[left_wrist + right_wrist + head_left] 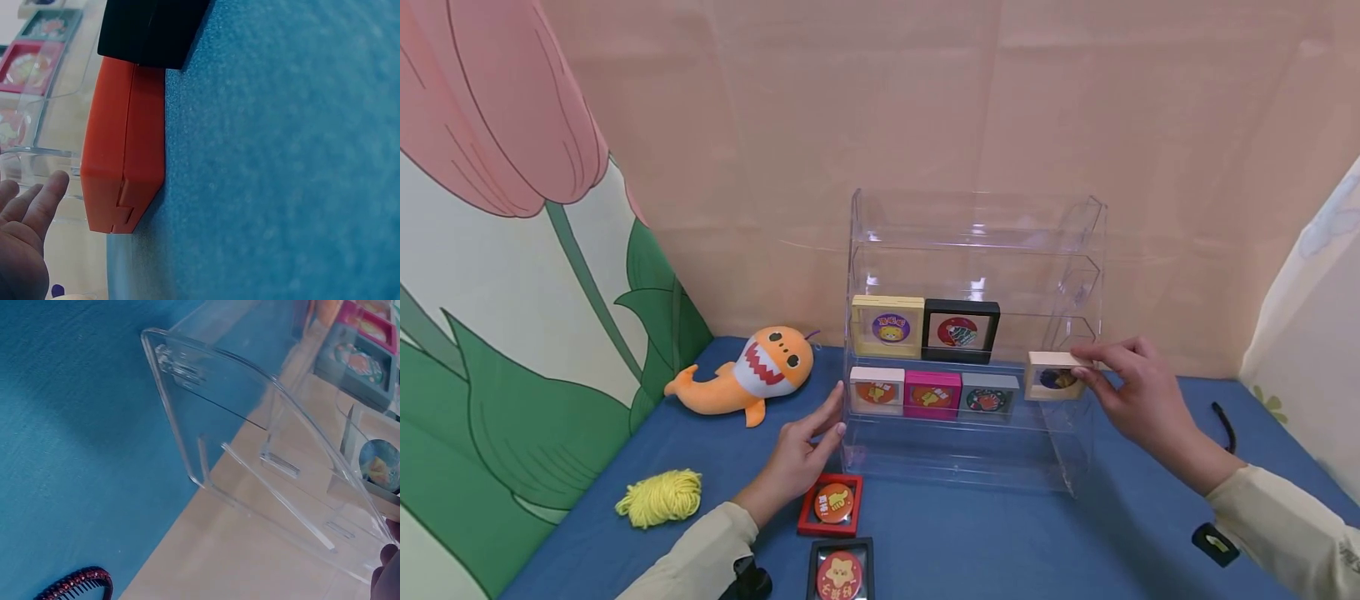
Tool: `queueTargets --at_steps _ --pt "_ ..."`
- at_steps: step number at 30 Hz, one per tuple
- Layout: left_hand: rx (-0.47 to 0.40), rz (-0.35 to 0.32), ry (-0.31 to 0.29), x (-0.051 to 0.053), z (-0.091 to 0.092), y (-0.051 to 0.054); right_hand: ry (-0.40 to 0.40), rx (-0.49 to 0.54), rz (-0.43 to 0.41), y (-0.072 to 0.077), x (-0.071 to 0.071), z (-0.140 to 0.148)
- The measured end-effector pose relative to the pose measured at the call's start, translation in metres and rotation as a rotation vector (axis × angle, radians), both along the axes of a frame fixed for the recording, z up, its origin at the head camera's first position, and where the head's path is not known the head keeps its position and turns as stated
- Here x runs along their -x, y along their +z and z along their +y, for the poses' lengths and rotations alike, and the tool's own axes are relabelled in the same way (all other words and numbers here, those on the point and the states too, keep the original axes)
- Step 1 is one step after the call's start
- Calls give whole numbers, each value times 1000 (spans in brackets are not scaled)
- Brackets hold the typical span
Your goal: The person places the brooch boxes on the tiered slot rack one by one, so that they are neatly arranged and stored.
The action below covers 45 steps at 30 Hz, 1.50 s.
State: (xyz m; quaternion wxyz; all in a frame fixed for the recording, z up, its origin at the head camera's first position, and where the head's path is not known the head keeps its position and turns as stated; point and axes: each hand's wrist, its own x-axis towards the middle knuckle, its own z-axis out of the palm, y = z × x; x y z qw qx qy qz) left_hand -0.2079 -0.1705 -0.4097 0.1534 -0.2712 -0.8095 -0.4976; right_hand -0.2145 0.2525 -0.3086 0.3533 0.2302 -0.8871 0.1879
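The right hand (1142, 408) pinches a small cream-framed box (1054, 377) between thumb and fingers, at the right end of a shelf of the clear tiered rack (925, 454). In the right wrist view the same box (375, 456) shows behind the rack's side panel. White, pink (932, 394) and grey (988, 395) boxes share that shelf; a yellow box (887, 327) and a black box (960, 331) are one tier up. With fingers extended, the left hand (801, 454) touches the rack's left side; in the left wrist view this hand (25, 244) is beside the clear plastic.
A red box (830, 505) and a black-framed box (841, 571) lie before the rack. Left of it are an orange shark toy (752, 375) and yellow yarn (660, 498). A dark toothed hairband (78, 584) lies to the right.
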Motion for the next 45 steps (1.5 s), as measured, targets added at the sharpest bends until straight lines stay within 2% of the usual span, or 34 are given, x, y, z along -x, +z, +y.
queueTargets --at_steps 8,16,28,38,45 --pt "-9 9 -9 0 0 0 5 -15 21 -11 0 -2" --pt "-14 -3 -15 -1 0 0 -1 -10 -6 -18 -4 -4" --pt "-12 -4 -7 -1 0 0 -6 -75 53 -26 -4 -5" --pt "1 -8 -12 0 -1 1 -65 -82 -33 -26 -9 -9" --pt "2 -12 -13 0 0 0 -81 -111 -52 -25 -10 -10"
